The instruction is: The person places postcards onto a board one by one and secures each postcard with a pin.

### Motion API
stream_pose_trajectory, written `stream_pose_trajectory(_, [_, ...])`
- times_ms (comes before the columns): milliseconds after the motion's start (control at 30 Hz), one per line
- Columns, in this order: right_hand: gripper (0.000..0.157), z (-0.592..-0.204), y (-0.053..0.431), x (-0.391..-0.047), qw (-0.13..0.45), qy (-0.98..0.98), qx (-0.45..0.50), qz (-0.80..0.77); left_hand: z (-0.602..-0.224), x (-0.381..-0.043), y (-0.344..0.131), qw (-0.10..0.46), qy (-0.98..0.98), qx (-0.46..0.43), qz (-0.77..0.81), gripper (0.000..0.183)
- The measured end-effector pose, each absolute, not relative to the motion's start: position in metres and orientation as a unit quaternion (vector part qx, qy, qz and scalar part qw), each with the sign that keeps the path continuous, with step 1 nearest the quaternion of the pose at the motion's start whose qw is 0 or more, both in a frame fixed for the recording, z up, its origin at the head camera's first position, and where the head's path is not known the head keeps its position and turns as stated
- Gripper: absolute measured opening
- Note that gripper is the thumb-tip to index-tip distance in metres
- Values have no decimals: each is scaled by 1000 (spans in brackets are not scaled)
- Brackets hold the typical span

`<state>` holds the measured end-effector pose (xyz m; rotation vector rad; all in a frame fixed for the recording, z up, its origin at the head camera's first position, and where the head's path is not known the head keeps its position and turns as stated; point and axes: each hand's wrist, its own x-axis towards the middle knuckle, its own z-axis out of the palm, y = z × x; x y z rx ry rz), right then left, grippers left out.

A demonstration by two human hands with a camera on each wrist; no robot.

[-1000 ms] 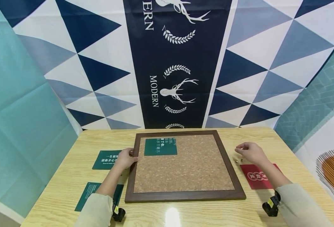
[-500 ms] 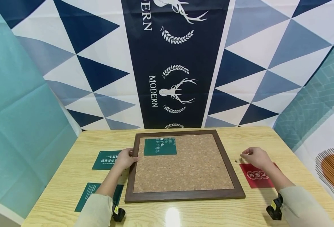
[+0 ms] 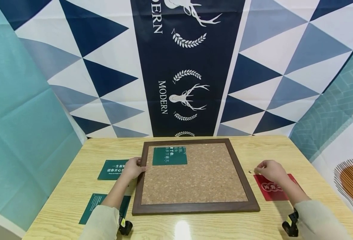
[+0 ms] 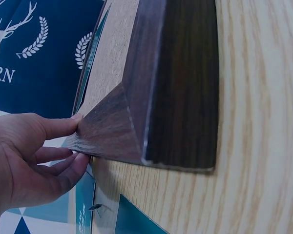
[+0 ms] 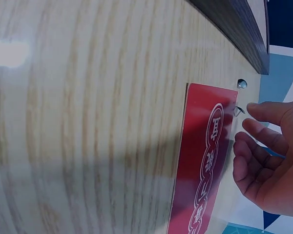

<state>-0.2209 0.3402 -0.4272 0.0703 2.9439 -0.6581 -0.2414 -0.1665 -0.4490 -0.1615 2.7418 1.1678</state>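
Observation:
A cork board with a dark brown wooden frame lies on the table. My left hand grips its left edge, thumb on top and fingers underneath in the left wrist view. A green card with white writing lies on the cork at the upper left. To the right of the board, my right hand is lowered beside a red card. In the right wrist view its thumb and forefinger stand slightly apart, close to a small thumbtack at the card's end. Another thumbtack lies nearer the frame.
Two more green cards lie left of the board: an upper card and a lower card, partly behind my left forearm. A thumbtack lies near them. A patterned cloth hangs behind the wooden table.
My right hand has moved a little right and down, with its fingertips now close to a thumbtack by the red card. The left hand and the board have stayed in place.

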Motion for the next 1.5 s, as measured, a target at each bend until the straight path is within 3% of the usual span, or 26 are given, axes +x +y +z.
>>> stream_pose_trajectory(800, [17, -433, 335, -219, 54, 978, 11, -201, -449, -240, -166, 80, 915, -53, 392, 57])
stream_pose_trajectory(1500, [22, -427, 332, -224, 32, 979, 4, -202, -448, -241, -166, 80, 915, -56, 392, 56])
